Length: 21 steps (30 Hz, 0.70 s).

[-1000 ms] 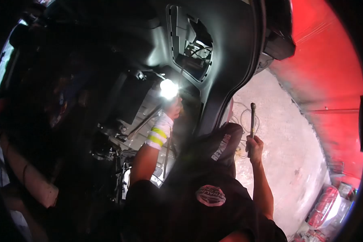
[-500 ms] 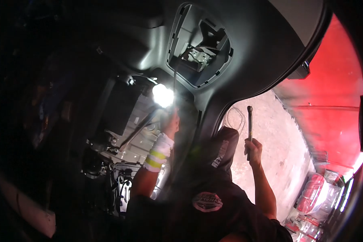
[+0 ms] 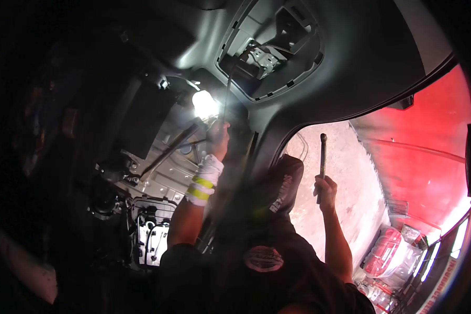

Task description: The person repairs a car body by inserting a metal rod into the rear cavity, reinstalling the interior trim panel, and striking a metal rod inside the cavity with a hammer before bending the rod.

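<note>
My left hand (image 3: 221, 140), with a white and yellow-striped band at the wrist, is closed around the lower end of a brightly glowing work light (image 3: 205, 105). Glare hides part of the grip. A thin cord or rod (image 3: 228, 91) runs up from beside this hand toward an opening (image 3: 264, 57) in the dark trim panel. Off to the right, my right hand (image 3: 325, 192) grips a long ratchet wrench (image 3: 323, 157) by its lower end. The wrench stands upright, its round head at the top, touching nothing else.
Bare metal floor panel (image 3: 165, 157) of a vehicle lies left of my left arm, crossed by a dark bar (image 3: 167, 149). Black trim (image 3: 371, 63) curves overhead. Outside are pale ground (image 3: 345, 220), a red surface (image 3: 424, 141) and plastic-wrapped red items (image 3: 387, 254).
The view has shifted, so the panel opening sits higher and further right. Both hands keep their holds; the work light appears slightly higher and further left.
</note>
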Tool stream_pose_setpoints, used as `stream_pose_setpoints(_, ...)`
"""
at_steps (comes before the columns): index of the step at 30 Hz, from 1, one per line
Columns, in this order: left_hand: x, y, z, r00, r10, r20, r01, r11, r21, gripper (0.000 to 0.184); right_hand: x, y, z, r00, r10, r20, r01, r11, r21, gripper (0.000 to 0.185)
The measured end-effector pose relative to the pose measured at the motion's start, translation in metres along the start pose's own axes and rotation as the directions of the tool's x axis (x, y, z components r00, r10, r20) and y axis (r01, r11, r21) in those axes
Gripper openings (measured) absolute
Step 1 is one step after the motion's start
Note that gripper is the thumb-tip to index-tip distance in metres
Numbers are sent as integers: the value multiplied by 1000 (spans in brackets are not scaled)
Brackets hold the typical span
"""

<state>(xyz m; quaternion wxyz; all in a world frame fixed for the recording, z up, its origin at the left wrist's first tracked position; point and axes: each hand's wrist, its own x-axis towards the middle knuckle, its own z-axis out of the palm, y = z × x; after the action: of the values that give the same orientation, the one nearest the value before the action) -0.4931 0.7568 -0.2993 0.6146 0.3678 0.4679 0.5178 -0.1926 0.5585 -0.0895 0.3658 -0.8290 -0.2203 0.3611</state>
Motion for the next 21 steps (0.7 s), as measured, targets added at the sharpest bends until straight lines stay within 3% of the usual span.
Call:
stream_pose_setpoints(3,6,9,-20,957,-248,152,272,948,-167,25,-2,-1,3,1000,-7,15,7,1000,26,17)
stream_pose_setpoints(5,19,17,-40,740,-485,465,667,619,-415,24,2,0,5,999,-17,31,15,998,53,16)
stream_pose_setpoints(8,17,65,-27,796,-513,323,594,765,-249,23,1,2,9,999,-32,42,30,998,57,17)
stream_pose_setpoints(11,16,73,-23,813,-485,322,559,804,-200,23,-3,7,9,997,-47,59,41,995,91,17)
stream_pose_setpoints(14,10,90,-14,833,-513,208,549,814,-190,23,-8,17,7,997,-53,60,48,995,88,17)
stream_pose_setpoints(17,16,74,-23,833,-512,211,542,831,-127,18,-10,31,2,995,-69,74,66,997,46,17)
stream_pose_setpoints(18,17,79,-22,811,-513,283,565,811,-151,17,-9,38,0,996,-60,68,56,996,65,19)
stream_pose_setpoints(21,13,72,-14,853,-458,252,499,856,-133,16,-8,47,-8,993,-67,99,60,996,70,21)
